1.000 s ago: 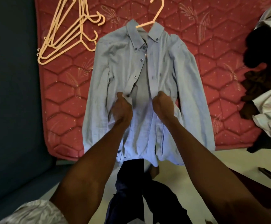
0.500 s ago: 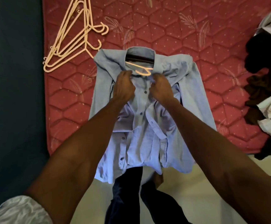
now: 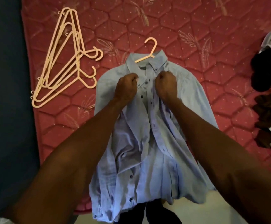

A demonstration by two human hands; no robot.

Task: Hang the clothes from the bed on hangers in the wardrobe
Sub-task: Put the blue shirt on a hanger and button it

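The mattress (image 3: 196,38) bears the blue shirt (image 3: 147,135) at centre, its hem hanging over the near edge. A hanger (image 3: 149,52) sits inside the collar, hook pointing far. Spare hangers (image 3: 63,62) lie far left. Left hand (image 3: 126,88) and right hand (image 3: 167,86) grip the front plackets with fingers curled tight. Align both plackets evenly under the collar; fasten the top button so the shirt cannot slip.

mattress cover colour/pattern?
Red-pink mattress cover, quilted in hexagons with pale leaf-like sprigs and small dots; clearest in the head view.
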